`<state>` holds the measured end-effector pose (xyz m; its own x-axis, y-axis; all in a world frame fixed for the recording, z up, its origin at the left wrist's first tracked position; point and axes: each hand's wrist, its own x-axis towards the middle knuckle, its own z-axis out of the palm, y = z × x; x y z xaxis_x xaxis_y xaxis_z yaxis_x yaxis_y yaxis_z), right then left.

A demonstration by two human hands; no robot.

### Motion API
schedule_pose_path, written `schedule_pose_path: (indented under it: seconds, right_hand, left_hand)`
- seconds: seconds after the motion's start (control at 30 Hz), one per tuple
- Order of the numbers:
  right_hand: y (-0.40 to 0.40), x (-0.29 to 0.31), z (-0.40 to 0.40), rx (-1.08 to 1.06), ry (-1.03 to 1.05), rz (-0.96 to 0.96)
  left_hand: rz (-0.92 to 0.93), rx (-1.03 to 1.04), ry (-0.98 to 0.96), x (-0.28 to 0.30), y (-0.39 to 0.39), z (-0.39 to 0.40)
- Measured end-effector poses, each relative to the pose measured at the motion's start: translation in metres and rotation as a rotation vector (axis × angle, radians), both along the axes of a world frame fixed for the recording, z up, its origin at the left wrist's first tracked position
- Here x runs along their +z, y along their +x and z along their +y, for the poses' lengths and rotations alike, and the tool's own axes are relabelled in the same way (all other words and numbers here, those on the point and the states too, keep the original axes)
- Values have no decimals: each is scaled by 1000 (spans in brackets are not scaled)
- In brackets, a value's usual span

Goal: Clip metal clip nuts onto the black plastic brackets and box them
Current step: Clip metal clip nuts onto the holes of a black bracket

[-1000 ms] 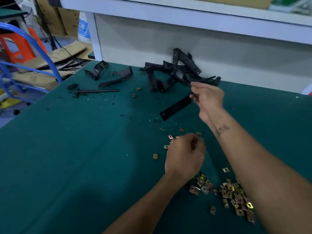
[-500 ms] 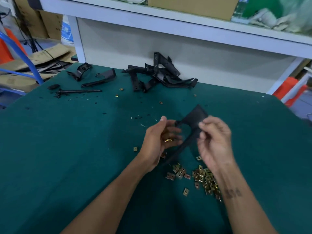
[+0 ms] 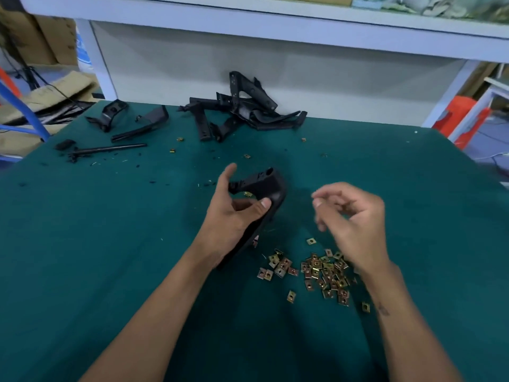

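Right hand (image 3: 355, 219) released bracket (image 3: 264, 186) — loosely curled, empty | left hand (image 3: 234, 216) grip clamped on it

Table cover (image 3: 110, 244): dark green cloth, matt, felt-like, flecked with black plastic shavings.
Bracket (image 3: 271, 188) at frame centre: black moulded plastic, smooth, faint sheen.
Bracket pile (image 3: 242, 111) at upper centre: same black plastic, dull.
Clip nuts (image 3: 325, 271) at lower right: thin stamped metal, brassy-yellow plating, glossy.
Shelf frame (image 3: 248, 26) along top: white painted, smooth.
Cardboard (image 3: 55, 89) at upper left: brown, rough, matt.
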<state>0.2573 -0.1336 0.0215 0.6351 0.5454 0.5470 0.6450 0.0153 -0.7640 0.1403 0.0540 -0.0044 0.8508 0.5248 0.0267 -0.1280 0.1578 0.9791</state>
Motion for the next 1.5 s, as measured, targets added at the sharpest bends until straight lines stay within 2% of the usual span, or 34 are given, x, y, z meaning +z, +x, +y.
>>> schedule_pose_path:
  seconds: [0.03,0.1,0.13,0.2,0.27,0.37,0.5,0.67,0.87,0.93,1.1,1.4,1.5]
  right_hand:
    - [7,1,-6,-70,-120,-57]
    - [17,2,-16,-226,-537,-213]
    - [19,3,-17,-262,-717,-229]
    - [18,2,-16,-231,-917,-183]
    - [16,-1,-11,-181,-1005,-121]
    - [16,-4,-5,-199,-1037,-138]
    - [14,-8,-3,-207,-1050,-145]
    - [8,-10,5,-138,-968,-113]
    - [0,-21,18,-53,-834,-73]
    - [0,-23,20,-30,-746,0]
    - [4,-22,15,-60,-483,15]
    - [6,-15,14,-136,-93,361]
    - [12,-11,10,-191,76,406]
  left_hand:
    - [6,-2,10,-2,-1,1]
    - [42,-3,67,-4,-1,1]
    - [75,12,102,-5,0,0]
    - [115,51,144,-7,0,-4]
    - [108,35,176,-10,1,-9]
    - [161,5,211,-12,4,-12]
    - [198,3,397,-13,6,-12]
    - [216,91,471,-18,7,-12]
    - [148,83,571,-18,7,-13]
    - [147,82,570,-18,6,-13]
    - [152,86,582,-19,7,-14]
    - [161,98,636,-18,7,-14]
    - [153,97,657,-18,7,-16]
